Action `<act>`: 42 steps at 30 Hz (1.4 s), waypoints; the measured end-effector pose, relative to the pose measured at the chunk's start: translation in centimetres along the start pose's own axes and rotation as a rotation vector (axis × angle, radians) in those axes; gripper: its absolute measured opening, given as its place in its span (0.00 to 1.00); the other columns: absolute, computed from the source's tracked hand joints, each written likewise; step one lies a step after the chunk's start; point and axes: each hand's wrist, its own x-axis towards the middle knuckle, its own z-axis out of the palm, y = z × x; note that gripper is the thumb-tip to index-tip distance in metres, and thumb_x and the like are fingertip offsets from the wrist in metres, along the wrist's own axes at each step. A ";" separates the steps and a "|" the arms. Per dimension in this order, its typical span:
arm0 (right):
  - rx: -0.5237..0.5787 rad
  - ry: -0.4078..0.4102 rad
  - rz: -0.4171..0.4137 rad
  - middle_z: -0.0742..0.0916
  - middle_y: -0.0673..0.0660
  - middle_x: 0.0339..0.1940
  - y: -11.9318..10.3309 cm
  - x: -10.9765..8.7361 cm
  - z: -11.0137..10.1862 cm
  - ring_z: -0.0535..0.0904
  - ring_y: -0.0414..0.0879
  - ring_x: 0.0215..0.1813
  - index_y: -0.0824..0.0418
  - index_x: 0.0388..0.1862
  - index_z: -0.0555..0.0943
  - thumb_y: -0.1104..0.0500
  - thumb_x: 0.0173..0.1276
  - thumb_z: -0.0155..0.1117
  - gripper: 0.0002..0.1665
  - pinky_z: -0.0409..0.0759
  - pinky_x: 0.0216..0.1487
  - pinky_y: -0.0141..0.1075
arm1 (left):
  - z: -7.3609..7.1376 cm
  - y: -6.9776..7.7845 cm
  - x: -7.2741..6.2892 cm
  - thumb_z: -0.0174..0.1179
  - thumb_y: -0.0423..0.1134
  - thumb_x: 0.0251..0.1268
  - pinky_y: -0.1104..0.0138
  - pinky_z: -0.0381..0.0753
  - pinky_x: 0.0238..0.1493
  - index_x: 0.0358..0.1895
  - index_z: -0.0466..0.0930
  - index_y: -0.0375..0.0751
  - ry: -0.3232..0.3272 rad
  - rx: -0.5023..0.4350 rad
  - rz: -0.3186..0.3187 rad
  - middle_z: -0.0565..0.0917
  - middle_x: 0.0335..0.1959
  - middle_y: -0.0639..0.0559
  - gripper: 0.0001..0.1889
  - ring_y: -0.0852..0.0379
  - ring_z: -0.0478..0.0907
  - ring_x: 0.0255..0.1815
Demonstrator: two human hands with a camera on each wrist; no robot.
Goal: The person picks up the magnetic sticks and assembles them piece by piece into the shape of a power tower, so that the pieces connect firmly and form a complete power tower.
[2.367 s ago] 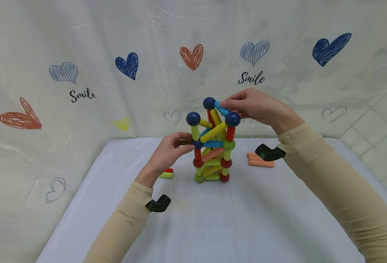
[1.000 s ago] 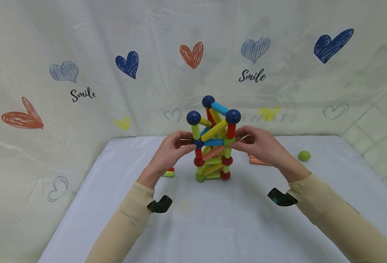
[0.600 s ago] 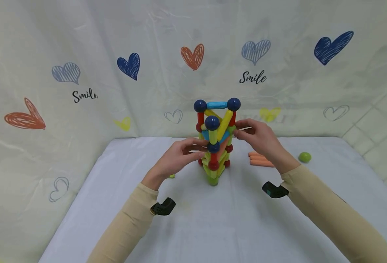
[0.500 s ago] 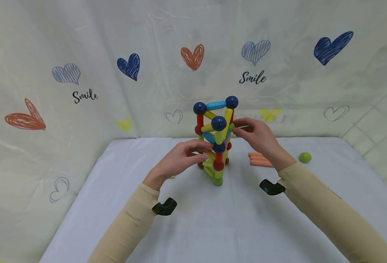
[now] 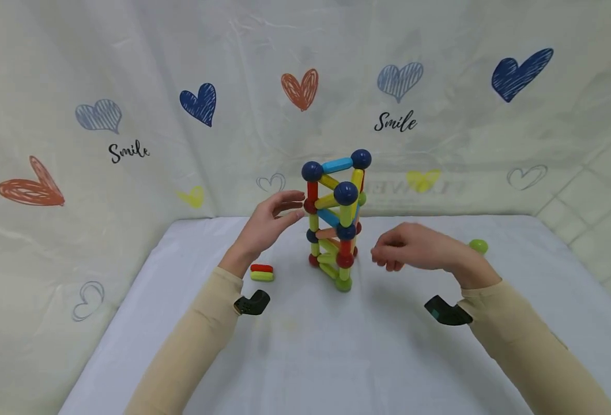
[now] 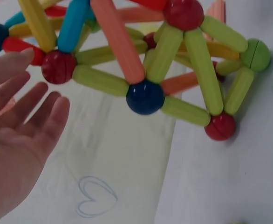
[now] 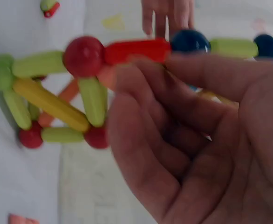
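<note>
A tower [image 5: 345, 231] of coloured magnetic sticks and balls stands on the white cloth, with three dark blue balls on top joined by yellow sticks and a light blue stick [image 5: 338, 165]. At its left side is my left hand [image 5: 269, 225], fingers loosely extended beside a red ball [image 6: 59, 66]; whether they touch it I cannot tell. My right hand [image 5: 414, 248] hovers apart from the tower on its right, fingers loosely curled with nothing visible in them. In the right wrist view the fingers overlap part of the tower [image 7: 52, 102].
A red stick [image 5: 261, 268] and a yellow-green stick [image 5: 261, 276] lie left of the tower. A green ball [image 5: 478, 246] sits to the right, partly behind my right hand. The orange sticks are hidden in the head view. A curtain printed with hearts [image 5: 300, 89] hangs behind.
My right hand left the light blue stick, took the tower's side, then withdrew down and right. The tower has turned. My left hand shifted from its front corner to the rear left corner.
</note>
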 end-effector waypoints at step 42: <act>-0.522 0.164 -0.226 0.76 0.54 0.57 -5.3 14.8 19.6 0.71 0.49 0.55 0.51 0.63 0.79 0.55 0.72 0.60 0.20 0.77 0.54 0.36 | -1.6 0.4 0.8 0.61 0.37 0.68 0.57 0.78 0.57 0.59 0.77 0.42 -0.114 0.108 -0.050 0.81 0.54 0.50 0.17 0.51 0.77 0.57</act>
